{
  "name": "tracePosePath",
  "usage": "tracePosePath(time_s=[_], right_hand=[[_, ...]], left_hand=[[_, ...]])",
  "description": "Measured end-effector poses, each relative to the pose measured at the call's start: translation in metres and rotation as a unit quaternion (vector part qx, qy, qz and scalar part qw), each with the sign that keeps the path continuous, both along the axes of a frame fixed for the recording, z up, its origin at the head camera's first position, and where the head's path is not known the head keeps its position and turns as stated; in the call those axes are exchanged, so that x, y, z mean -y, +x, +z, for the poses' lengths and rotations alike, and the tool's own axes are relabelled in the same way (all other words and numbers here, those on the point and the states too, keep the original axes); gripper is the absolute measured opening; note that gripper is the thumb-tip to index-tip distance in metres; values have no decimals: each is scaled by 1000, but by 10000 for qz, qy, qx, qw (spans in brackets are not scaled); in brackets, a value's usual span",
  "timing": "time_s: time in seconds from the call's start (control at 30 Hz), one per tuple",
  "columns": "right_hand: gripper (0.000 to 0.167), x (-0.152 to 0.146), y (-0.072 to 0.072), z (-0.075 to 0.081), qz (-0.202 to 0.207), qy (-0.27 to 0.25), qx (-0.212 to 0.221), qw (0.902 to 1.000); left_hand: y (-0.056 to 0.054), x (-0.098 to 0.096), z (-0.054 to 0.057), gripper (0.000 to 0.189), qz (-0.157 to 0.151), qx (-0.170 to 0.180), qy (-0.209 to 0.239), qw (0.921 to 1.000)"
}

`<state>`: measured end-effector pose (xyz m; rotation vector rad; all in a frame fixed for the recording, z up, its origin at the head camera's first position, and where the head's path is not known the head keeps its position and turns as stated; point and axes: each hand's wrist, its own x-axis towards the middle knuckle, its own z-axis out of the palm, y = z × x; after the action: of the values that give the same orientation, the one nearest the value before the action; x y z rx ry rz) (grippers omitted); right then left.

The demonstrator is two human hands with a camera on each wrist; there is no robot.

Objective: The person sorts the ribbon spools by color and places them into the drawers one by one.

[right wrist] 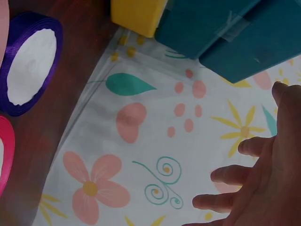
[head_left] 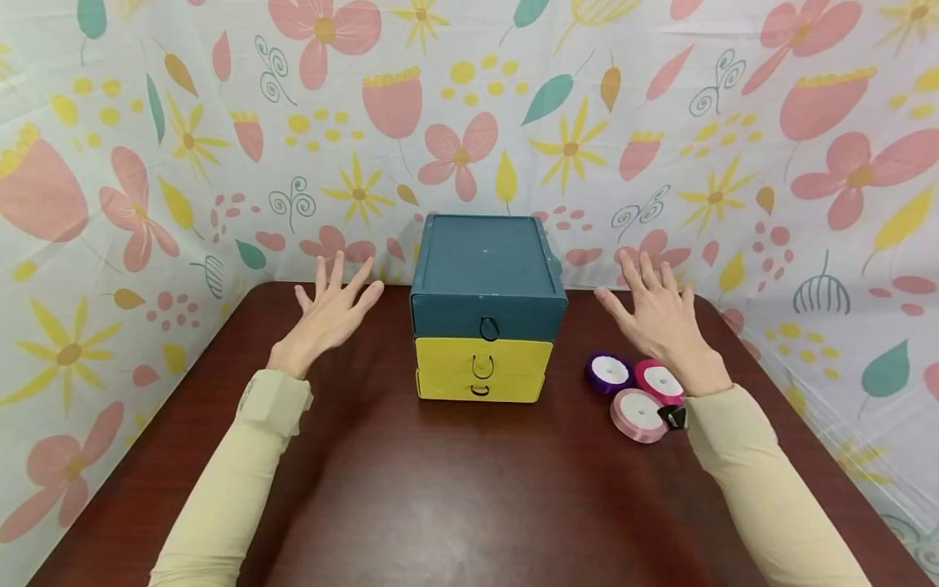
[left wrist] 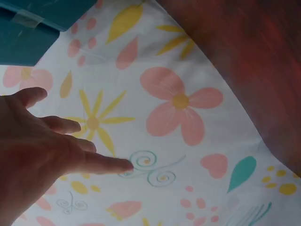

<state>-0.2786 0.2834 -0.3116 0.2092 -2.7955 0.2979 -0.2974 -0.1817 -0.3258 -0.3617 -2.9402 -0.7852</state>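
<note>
A small drawer box with a teal top section (head_left: pixel 487 257) and yellow drawers (head_left: pixel 480 371) stands at the middle of the table, black loop handles on its front. My left hand (head_left: pixel 330 306) is held up to the left of the box, fingers spread, with nothing in it. On the other side, my right hand (head_left: pixel 660 318) is raised with fingers apart, also holding nothing. Below it lie three ribbon rolls: a purple roll (head_left: pixel 610 372), a hot pink roll (head_left: pixel 660 381) and a light pink roll (head_left: pixel 637 415). Neither hand touches the box or the rolls.
The dark brown table (head_left: pixel 455 489) reaches back to a flowered cloth (head_left: pixel 462 98) that hangs behind and along both sides. A small black object (head_left: pixel 672 417) shows at the right sleeve cuff, beside the light pink roll.
</note>
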Motion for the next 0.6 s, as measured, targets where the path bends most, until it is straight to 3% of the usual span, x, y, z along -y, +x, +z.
tracePosePath(time_s=[0.17,0.33,0.47,0.6], right_hand=[[78,2,2,6,109,-28,16,9999],[76,6,10,13,255,-137,172,9994],[74,14,18,21,289,-224,190,9992],[72,21,29,31,319,-395,225,9985]], left_hand=[[-12,-11,8,71,-526,270,876,9944],[-23,-30,20,65,-1199,554,1923,9724],[-30,-46,31,61,-1412,504,2237,9631],[-35,-57,37,59,-1462,369,2339,9605]])
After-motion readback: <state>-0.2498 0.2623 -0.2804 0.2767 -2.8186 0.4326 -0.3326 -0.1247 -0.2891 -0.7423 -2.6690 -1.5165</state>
